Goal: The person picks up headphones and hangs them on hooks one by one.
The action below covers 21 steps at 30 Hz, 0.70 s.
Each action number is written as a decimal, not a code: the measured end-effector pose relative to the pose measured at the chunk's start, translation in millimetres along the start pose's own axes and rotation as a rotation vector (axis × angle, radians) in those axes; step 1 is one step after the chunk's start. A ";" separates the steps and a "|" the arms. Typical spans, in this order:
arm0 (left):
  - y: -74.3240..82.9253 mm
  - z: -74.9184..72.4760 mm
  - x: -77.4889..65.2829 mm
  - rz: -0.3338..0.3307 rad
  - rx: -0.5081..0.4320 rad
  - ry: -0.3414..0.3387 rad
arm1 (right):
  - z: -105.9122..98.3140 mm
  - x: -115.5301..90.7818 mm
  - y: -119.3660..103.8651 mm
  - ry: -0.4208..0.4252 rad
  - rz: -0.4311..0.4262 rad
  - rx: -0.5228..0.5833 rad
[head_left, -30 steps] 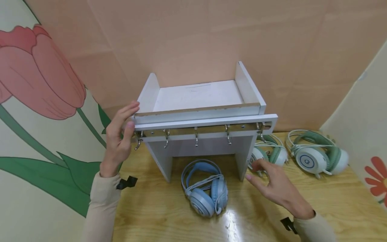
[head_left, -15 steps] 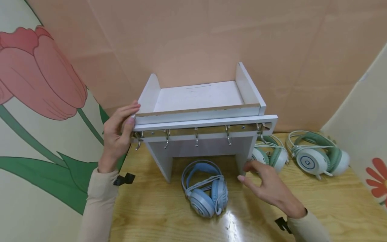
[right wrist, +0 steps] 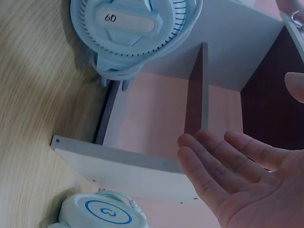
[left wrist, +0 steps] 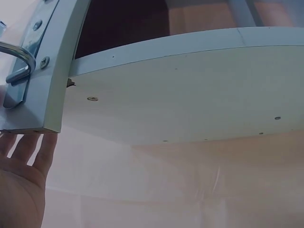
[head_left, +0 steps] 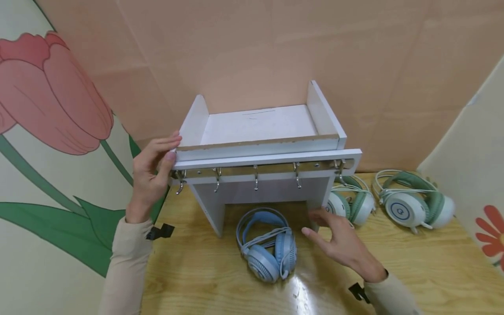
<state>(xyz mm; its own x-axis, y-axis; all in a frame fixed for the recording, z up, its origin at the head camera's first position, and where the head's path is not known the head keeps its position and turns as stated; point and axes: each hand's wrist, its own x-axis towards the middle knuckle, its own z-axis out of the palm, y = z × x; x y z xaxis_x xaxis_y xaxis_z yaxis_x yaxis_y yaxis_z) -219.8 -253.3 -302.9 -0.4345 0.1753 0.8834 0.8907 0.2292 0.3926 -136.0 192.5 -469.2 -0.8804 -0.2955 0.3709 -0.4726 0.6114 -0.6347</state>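
A white shelf (head_left: 257, 124) stands against the back wall, with a rail of metal hooks (head_left: 275, 169) along its front. My left hand (head_left: 148, 179) holds the rail's left end, thumb in front; in the left wrist view its fingers pass behind the board end (left wrist: 52, 95). Blue headphones (head_left: 263, 262), their cable wound round them, lie on the table between the shelf's side panels. My right hand (head_left: 341, 240) is at the lower right side panel (head_left: 319, 201), fingers extended and holding nothing. In the right wrist view its fingertips overlap that panel's edge (right wrist: 123, 156); contact is unclear.
Two white-and-green headphones with wound cables are on the wooden table (head_left: 204, 284) to the right: one pair (head_left: 360, 205) partly behind the panel, another (head_left: 405, 210) near the right wall. A wall with a painted tulip (head_left: 75, 96) rises at the left.
My right hand has moved left, from beside the white-and-green headphones to the shelf's right side panel. The left hand stays at the rail's end, its wrist shifted slightly left. The headphones have not moved.
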 end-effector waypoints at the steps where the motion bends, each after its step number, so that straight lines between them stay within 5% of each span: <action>1: -0.2 -0.2 -0.1 -0.002 0.000 -0.001 | 1.3 0.3 -0.6 -0.004 0.004 0.005; 21: -3.2 0.7 -0.3 0.010 0.025 0.014 | 28.4 6.2 -1.8 -0.015 0.043 -0.024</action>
<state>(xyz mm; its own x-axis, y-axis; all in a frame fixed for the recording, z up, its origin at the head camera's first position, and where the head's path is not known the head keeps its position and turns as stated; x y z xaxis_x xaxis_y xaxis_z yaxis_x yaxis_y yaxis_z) -222.7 -253.4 -304.6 -0.4239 0.1637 0.8908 0.8911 0.2515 0.3778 -141.7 168.7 -485.0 -0.9004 -0.2799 0.3331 -0.4335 0.6411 -0.6333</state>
